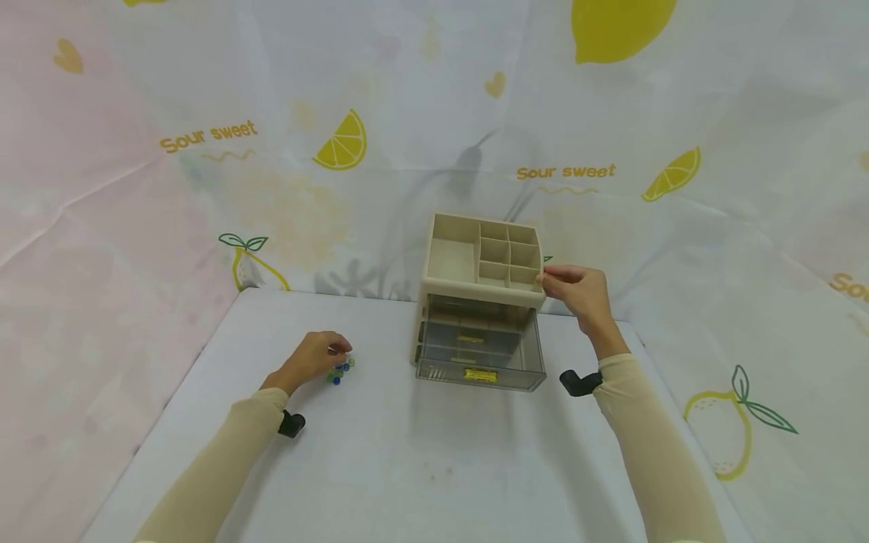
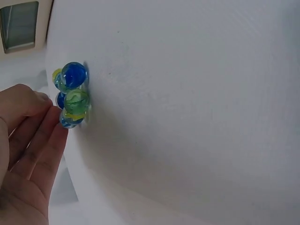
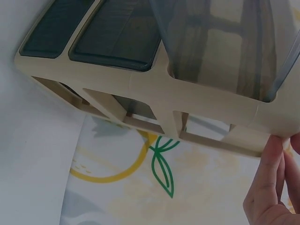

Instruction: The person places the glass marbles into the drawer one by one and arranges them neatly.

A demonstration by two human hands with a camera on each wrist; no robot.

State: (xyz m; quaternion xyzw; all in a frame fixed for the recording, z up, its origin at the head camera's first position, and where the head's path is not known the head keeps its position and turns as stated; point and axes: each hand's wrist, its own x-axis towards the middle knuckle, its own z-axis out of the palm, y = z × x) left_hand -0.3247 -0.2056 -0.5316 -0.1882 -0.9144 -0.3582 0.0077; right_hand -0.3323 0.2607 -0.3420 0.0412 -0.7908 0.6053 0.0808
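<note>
A beige drawer organizer (image 1: 468, 289) stands on the table with its top drawer (image 1: 434, 372), smoky and see-through with a yellow handle, pulled out. At the organizer's upper right edge, my right hand (image 1: 585, 294) pinches the rim between thumb and fingers. To the left, my left hand (image 1: 314, 360) is low over the table beside a small cluster of glass marbles (image 2: 76, 101), blue, green and yellow. In the left wrist view its thumb and long, nearly straight fingers (image 2: 54, 136) come close together right at the marbles.
Two lower drawers (image 3: 115, 35) of the organizer are closed. Open compartments (image 1: 453, 260) divide its top. The white table (image 1: 380, 467) reaches back to a lemon-print cloth (image 1: 407, 90) hanging behind and at both sides.
</note>
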